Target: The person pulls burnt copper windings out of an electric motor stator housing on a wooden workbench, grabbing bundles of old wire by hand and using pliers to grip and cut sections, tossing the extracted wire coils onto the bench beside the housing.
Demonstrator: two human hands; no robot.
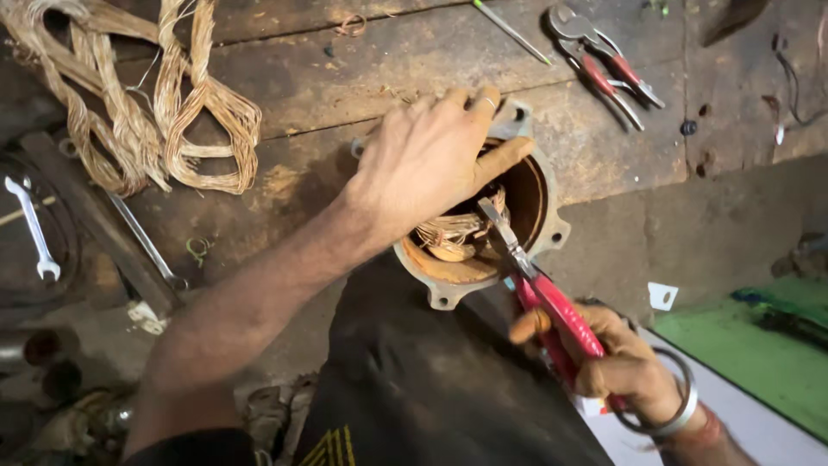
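— While the left hand (431, 164) lies spread over the rusty round cast-metal motor housing (483, 220), fingers loosely curled on its rim, where's the right?

— The right hand (617, 367), fingers closed round red-handled steel pliers (539, 280), tips among the copper windings (453, 233) inside.

At the upper left of your view lie loose bundles of copper wire (138, 103). A small spanner (33, 226) rests at the left edge, with a longer wrench (142, 242) just right of it. At the upper right you see red-handled pliers (604, 62) and a thin metal rod (511, 31). A green sheet (759, 345) fills the lower right.
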